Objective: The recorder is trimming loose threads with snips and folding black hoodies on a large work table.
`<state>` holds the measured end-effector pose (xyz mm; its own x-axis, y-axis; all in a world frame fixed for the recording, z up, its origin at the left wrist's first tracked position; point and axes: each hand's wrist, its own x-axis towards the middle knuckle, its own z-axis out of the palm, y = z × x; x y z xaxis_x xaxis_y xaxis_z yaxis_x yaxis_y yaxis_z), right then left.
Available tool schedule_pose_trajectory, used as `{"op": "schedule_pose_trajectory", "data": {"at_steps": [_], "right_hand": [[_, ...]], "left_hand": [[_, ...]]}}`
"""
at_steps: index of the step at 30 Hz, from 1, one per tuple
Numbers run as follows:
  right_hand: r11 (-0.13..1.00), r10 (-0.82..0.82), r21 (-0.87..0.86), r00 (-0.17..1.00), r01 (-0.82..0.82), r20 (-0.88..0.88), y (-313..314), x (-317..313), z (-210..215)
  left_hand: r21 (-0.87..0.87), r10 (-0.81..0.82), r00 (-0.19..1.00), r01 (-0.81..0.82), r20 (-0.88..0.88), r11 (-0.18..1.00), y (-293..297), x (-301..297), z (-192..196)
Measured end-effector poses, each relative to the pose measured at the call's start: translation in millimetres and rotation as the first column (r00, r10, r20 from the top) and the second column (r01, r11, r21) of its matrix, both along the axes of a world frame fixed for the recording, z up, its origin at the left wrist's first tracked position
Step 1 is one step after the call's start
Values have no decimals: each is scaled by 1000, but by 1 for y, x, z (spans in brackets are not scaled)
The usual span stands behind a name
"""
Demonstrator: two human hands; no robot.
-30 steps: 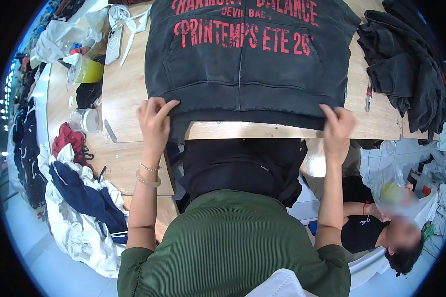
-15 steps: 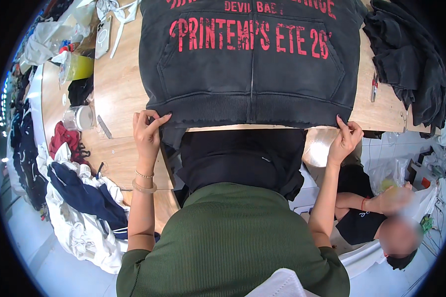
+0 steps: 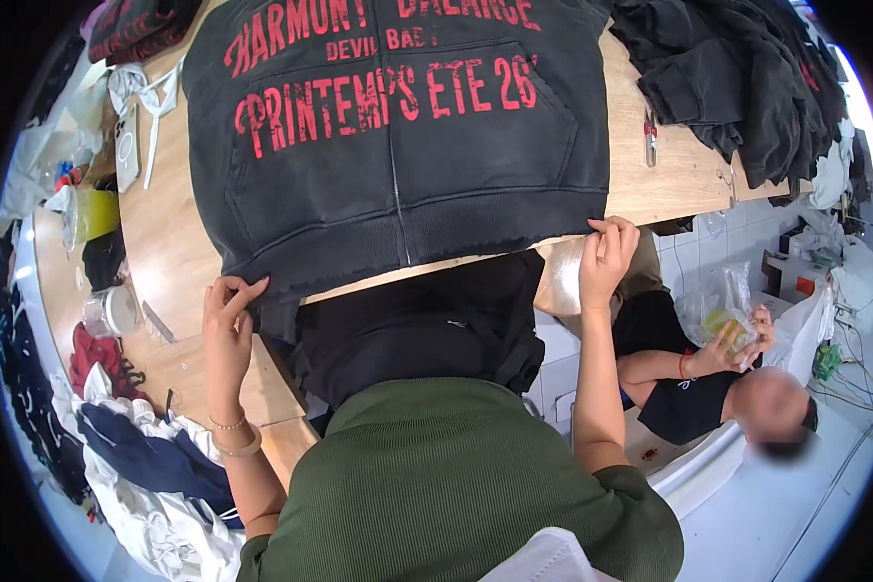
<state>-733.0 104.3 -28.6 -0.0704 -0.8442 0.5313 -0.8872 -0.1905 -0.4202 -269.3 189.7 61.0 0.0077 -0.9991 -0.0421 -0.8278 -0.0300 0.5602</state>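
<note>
A washed-black zip-up sweatshirt (image 3: 398,175) with red lettering lies spread flat on the wooden table, its ribbed hem toward me. My left hand (image 3: 229,320) pinches the left corner of the hem between thumb and fingers. At the opposite corner, my right hand (image 3: 607,262) has its fingers closed on the hem edge. The hem runs fairly straight between both hands, along the near edge of the table. The zip (image 3: 395,184) is done up down the middle.
Black garments (image 3: 737,78) lie heaped at the right, near small red-handled snippers (image 3: 650,141). On the left are a phone (image 3: 127,150), a yellow drink cup (image 3: 95,213) and a clear jar (image 3: 112,312). White and navy clothes (image 3: 155,456) hang lower left. A co-worker (image 3: 689,378) sits at the right holding a plastic bag.
My view has turned, so the sweatshirt and table appear shifted left and tilted. Both hands stay at the hem corners. The co-worker's hands are lower, around the bag.
</note>
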Motion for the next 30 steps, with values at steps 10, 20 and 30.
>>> {"op": "schedule_pose_trajectory", "data": {"at_steps": [10,20,30], "right_hand": [[996,-51,66,996,55,-68,-10,11,46],[921,374,224,886,-319,-273,-144,154,10],[938,173,344,909,-35,-379,-151,123,11]], "left_hand": [[140,1,994,14,-105,990,-38,-29,50],[-256,-143,910,256,390,932,-161,-142,-76],[-248,-151,931,241,332,938,-155,-143,-72]]}}
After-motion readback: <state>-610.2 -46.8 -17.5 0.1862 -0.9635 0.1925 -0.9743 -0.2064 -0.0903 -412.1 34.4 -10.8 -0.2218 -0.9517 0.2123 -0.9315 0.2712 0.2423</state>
